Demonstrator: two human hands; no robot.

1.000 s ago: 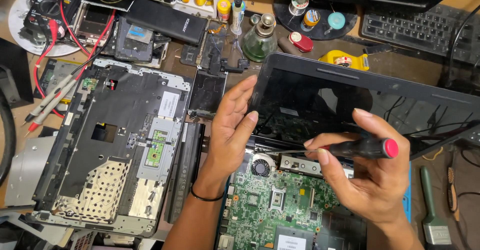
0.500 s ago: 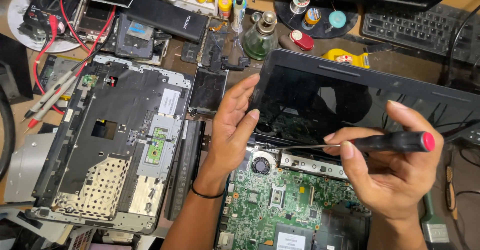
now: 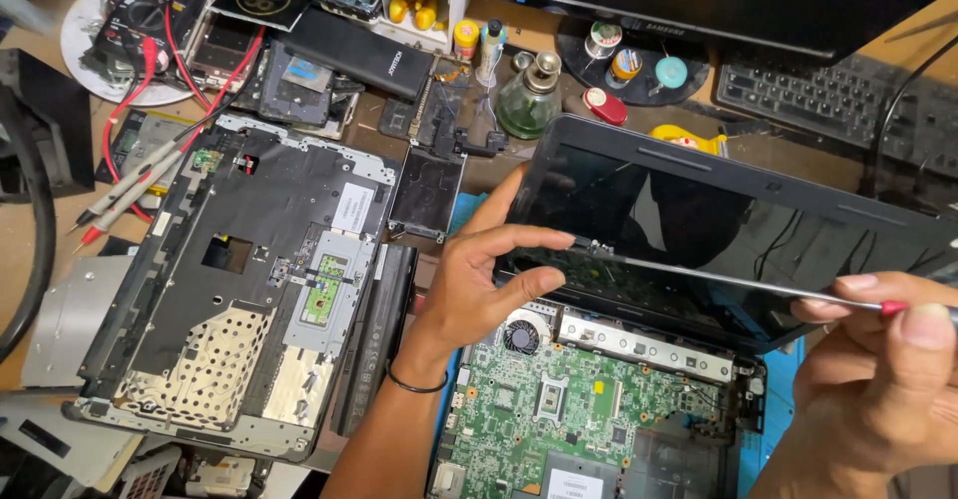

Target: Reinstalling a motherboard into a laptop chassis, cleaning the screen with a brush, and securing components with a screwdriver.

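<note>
My left hand (image 3: 491, 269) grips the lower left corner of a dark laptop screen panel (image 3: 718, 230) that stands tilted over an opened laptop base. Below it lies the green motherboard (image 3: 579, 409) with a small round fan (image 3: 520, 336). My right hand (image 3: 878, 369) holds a long thin screwdriver (image 3: 738, 281) with a red-tipped handle; its shaft runs left across the screen, and its tip sits by my left fingertips at the screen's lower edge.
A removed laptop top cover (image 3: 249, 289) lies upside down at the left. Behind it are a multimeter with red leads (image 3: 150, 30), a black battery pack (image 3: 364, 55), a glass bottle (image 3: 529, 100), a keyboard (image 3: 838, 105) and a monitor base (image 3: 639, 60).
My right hand has slid right and down toward the frame's edge, drawing the screwdriver out lengthwise. My left hand has shifted up along the screen's corner.
</note>
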